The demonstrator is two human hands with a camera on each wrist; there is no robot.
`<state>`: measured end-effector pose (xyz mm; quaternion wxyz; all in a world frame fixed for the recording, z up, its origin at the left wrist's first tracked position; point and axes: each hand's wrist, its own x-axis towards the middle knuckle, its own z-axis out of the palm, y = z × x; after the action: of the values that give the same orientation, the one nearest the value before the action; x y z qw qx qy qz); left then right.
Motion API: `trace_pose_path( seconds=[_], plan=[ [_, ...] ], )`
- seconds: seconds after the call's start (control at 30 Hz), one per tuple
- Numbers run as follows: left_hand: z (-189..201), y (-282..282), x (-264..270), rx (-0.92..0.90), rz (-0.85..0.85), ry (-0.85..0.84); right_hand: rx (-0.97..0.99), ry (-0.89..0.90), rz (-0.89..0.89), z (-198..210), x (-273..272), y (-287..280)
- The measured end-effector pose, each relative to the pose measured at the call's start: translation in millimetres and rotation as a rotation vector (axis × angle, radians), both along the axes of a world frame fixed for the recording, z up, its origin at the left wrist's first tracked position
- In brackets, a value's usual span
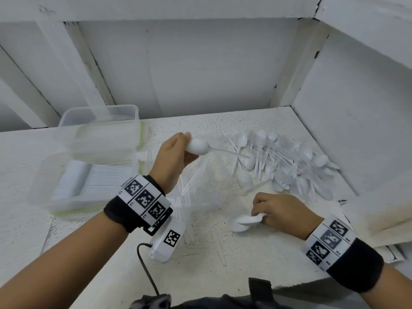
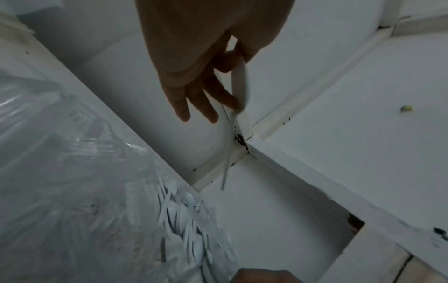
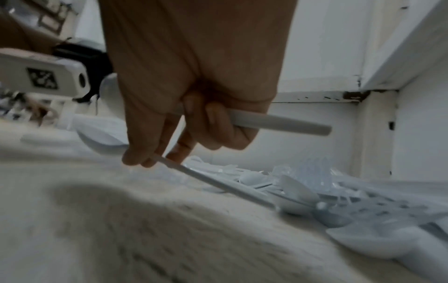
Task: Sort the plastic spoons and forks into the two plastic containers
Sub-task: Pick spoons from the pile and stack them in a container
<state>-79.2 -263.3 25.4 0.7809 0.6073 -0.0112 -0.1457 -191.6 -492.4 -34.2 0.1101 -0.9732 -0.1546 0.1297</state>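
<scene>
My left hand (image 1: 176, 150) is raised over the table and pinches a white plastic spoon (image 1: 197, 146) by its bowl, handle pointing right toward the pile. Edge-on in the left wrist view, that spoon (image 2: 240, 86) hangs from my thumb and fingers. My right hand (image 1: 276, 208) is low on the table, gripping white spoons (image 1: 247, 220). In the right wrist view one spoon handle (image 3: 281, 123) sticks out of the curled fingers and the fingertips pinch a second handle (image 3: 208, 179). A mixed pile of spoons and forks (image 1: 287, 163) lies at the right. Two clear containers stand at the left: the near one (image 1: 42, 197) holds stacked white cutlery, the far one (image 1: 100, 112) sits behind.
A back wall (image 1: 200, 74) and a right side wall (image 1: 356, 130) box in the table. Clear plastic forks or wrapping (image 1: 196, 192) lie between my hands. The table's front edge (image 1: 301, 284) runs close to my body, and a black cable (image 1: 145, 264) hangs from my left wrist.
</scene>
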Motion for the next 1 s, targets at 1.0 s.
trace_pose_path(
  seconds=[1.0],
  plan=[
    [-11.6, 3.9, 5.2, 0.525, -0.231, 0.052, 0.087, 0.129, -0.77, 11.3, 133.0, 38.5]
  ],
)
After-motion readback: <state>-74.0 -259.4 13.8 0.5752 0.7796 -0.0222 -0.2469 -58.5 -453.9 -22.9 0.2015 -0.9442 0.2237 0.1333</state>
